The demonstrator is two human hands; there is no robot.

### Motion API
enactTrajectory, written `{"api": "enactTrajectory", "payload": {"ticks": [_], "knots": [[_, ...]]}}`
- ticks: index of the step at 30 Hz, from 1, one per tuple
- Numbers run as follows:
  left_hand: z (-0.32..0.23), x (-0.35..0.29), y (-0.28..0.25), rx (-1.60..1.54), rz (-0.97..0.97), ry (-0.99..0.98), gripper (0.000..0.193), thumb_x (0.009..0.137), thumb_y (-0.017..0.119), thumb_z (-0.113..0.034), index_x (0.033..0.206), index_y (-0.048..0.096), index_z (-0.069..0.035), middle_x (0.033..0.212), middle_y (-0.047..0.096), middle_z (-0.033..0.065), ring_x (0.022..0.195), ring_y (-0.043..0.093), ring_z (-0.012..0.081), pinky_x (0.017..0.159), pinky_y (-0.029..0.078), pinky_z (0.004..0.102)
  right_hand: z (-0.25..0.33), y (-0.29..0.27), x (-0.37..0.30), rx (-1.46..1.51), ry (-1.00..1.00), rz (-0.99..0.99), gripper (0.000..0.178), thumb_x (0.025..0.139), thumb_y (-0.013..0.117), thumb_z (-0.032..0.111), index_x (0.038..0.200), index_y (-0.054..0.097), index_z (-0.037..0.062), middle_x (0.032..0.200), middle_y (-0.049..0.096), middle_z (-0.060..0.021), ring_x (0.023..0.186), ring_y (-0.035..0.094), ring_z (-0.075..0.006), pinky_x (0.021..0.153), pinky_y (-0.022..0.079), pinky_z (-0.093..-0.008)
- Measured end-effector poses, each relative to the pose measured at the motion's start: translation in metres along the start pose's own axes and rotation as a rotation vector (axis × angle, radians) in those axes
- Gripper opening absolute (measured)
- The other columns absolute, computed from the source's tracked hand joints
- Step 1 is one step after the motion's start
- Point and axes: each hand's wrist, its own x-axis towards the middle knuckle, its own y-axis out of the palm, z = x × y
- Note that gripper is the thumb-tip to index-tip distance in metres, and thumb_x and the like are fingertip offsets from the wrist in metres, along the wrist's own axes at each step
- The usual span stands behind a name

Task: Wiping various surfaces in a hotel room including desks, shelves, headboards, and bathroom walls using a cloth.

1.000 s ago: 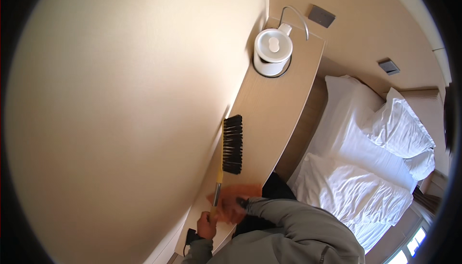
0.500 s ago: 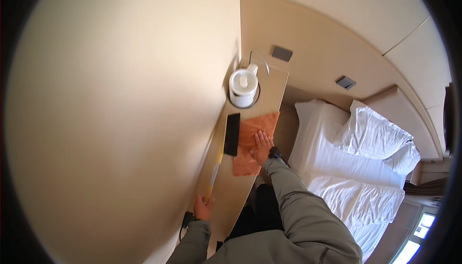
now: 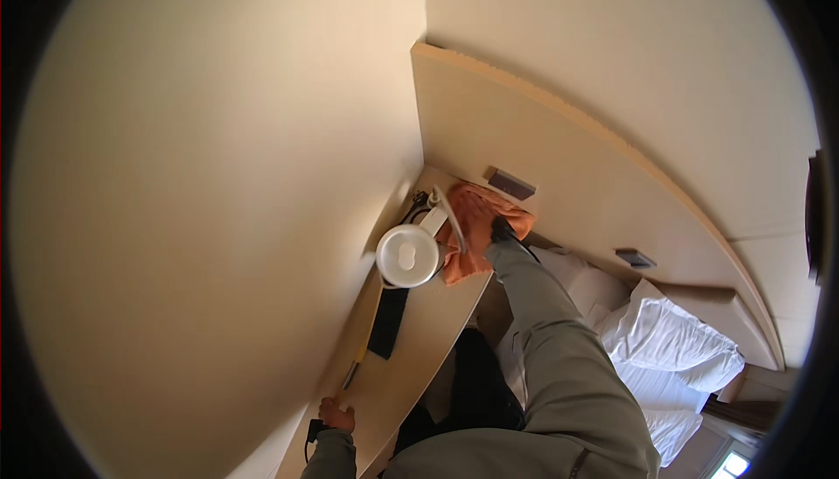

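Note:
My right hand (image 3: pixel 476 221) lies on an orange cloth (image 3: pixel 465 267) at the far end of a narrow wooden shelf (image 3: pixel 428 317). Its fingers look flat and spread over the cloth, a little blurred. Just left of the cloth is a white kettle (image 3: pixel 408 256) with a round lid, its handle toward the far wall. A long-handled tool (image 3: pixel 388 323) with a flat black head and a yellow and silver handle lies along the wall side. Near the shelf's close end, my left hand (image 3: pixel 337 415) is closed around the lower end of that handle, mostly hiding it.
A plain wall (image 3: pixel 192 217) runs along the left of the shelf. Sockets (image 3: pixel 511 183) sit on the curved headboard panel (image 3: pixel 559 156). To the right is a bed with white pillows (image 3: pixel 669 326). A black plug (image 3: pixel 316 431) with a cord is beside my left hand.
My right hand has slid the cloth away from me, from in front of the kettle to beside it at the far end. The view has shifted forward; the kettle's lid now appears from above.

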Motion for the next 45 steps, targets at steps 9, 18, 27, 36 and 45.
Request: {"api": "enactTrajectory", "payload": {"ticks": [9,18,27,36,45], "knots": [[-0.077,-0.040,0.009,0.009,-0.003,-0.042,0.075,0.076,0.082,-0.025,0.136,0.045,0.001,0.130,0.053,0.0299,0.124,0.051,0.0466,0.105,0.044,0.0534,0.018,-0.013,0.069,-0.482,-0.317,0.239,0.061,0.097,0.044,0.019,0.155,0.037,0.0003,0.167,0.021,-0.0166,0.157,0.011,-0.0282,0.129,0.007,-0.0384],[-0.094,-0.057,0.011,-0.133,0.010,0.107,0.058,0.075,0.081,-0.026,0.122,0.058,-0.001,0.126,0.057,0.0275,0.118,0.055,0.0458,0.102,0.046,0.0512,0.041,-0.056,0.085,0.573,0.092,0.126,0.046,0.097,0.045,0.009,0.141,0.048,-0.0077,0.146,0.050,-0.0245,0.137,0.047,-0.0373,0.115,0.035,-0.0399],[-0.087,-0.057,-0.007,-0.202,0.000,0.094,0.050,0.079,0.082,-0.031,0.117,0.062,-0.004,0.120,0.061,0.0270,0.113,0.060,0.0438,0.099,0.049,0.0489,0.158,-0.251,0.056,1.157,0.479,-0.667,0.037,0.105,0.039,0.010,0.136,0.054,-0.0036,0.133,0.059,-0.0235,0.122,0.059,-0.0344,0.105,0.046,-0.0410],[-0.080,-0.045,0.011,-0.330,0.010,0.093,0.047,0.079,0.080,-0.031,0.113,0.063,-0.004,0.118,0.060,0.0268,0.109,0.060,0.0442,0.096,0.050,0.0485,0.150,-0.281,0.106,-0.068,-0.272,-0.280,0.037,0.095,0.055,0.012,0.131,0.058,0.0033,0.131,0.063,-0.0177,0.111,0.066,-0.0343,0.098,0.050,-0.0450],[-0.065,-0.061,0.015,-0.315,0.094,0.044,0.044,0.081,0.079,-0.033,0.112,0.064,-0.005,0.113,0.062,0.0265,0.107,0.061,0.0434,0.095,0.050,0.0487,0.051,-0.111,0.109,-0.109,-0.091,0.329,0.032,0.090,0.060,0.021,0.119,0.065,0.0063,0.115,0.070,-0.0146,0.109,0.066,-0.0332,0.096,0.049,-0.0462]]}}
